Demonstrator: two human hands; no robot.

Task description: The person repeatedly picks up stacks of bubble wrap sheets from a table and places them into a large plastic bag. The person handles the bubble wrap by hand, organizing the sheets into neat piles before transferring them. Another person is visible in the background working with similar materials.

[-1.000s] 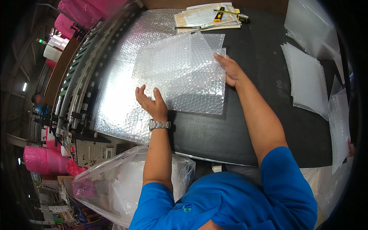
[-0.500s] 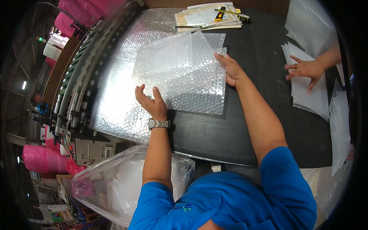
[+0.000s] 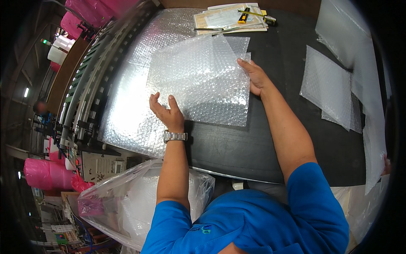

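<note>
A few overlapping clear bubble wrap sheets (image 3: 198, 84) lie fanned out in front of me. My right hand (image 3: 256, 78) pinches their right edge, thumb on top and the other fingers underneath. At their lower left corner my left hand (image 3: 168, 114) is open, thumb and fingers apart, with nothing gripped. Beneath the sheets and to the left spreads a wide shiny length of bubble wrap (image 3: 127, 114), which runs out from a roller machine (image 3: 80, 93). A black work surface (image 3: 228, 142) shows under and beside the sheets.
More bubble wrap sheets (image 3: 327, 86) lie at the right, beside a hanging translucent sheet (image 3: 344, 31). Papers (image 3: 215, 19), a yellow cutter (image 3: 243, 16) and a tape measure (image 3: 269, 20) sit at the back. A plastic bag (image 3: 144, 203) stands below left; pink rolls (image 3: 46, 173) are farther left.
The co-worker's hand at the right has left the sheets there. Those sheets now lie shifted, with a top one turned toward the left. My own hands have barely moved.
</note>
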